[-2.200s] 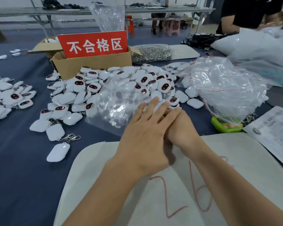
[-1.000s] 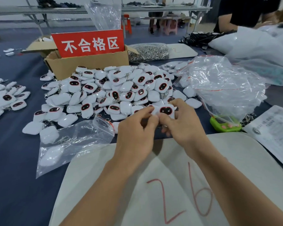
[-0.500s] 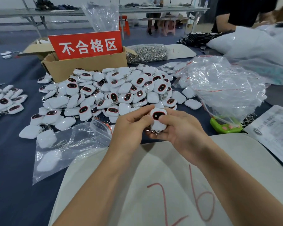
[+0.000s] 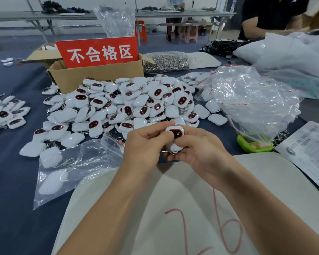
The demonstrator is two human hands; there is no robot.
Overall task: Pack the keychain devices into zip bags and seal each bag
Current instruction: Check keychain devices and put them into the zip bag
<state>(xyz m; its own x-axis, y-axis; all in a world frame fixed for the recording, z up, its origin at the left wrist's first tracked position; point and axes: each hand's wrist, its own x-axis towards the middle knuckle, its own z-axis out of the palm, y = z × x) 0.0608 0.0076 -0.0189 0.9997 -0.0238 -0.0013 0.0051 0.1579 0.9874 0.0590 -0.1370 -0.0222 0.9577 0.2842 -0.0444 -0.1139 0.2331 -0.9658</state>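
Keychain device [image 4: 175,134], white, rounded and glossy, with a black oval screen ringed in red, sits between my two hands above the table's [image 4: 11,181] near edge. My left hand [image 4: 145,146] pinches its upper left corner. My right hand [image 4: 201,150] cups it from below with the thumb on its face, and a metal clasp [image 4: 168,151] hangs beneath.

A clear zip bag [image 4: 75,166] with a red seal strip lies flat to my left. White devices show through it, but I cannot tell whether they are inside or under it. A heap of loose devices [image 4: 122,105] covers the dark blue cloth beyond my hands.

Behind the heap, a cardboard box [image 4: 96,76] carries a red sign [image 4: 98,51] reading 不合格区. Beside the box, a clear bag [image 4: 166,61] holds metal clasps. Crinkled empty bags [image 4: 250,100] pile up on the right. The pale sheet [image 4: 191,181] under my forearms bears a red "26".
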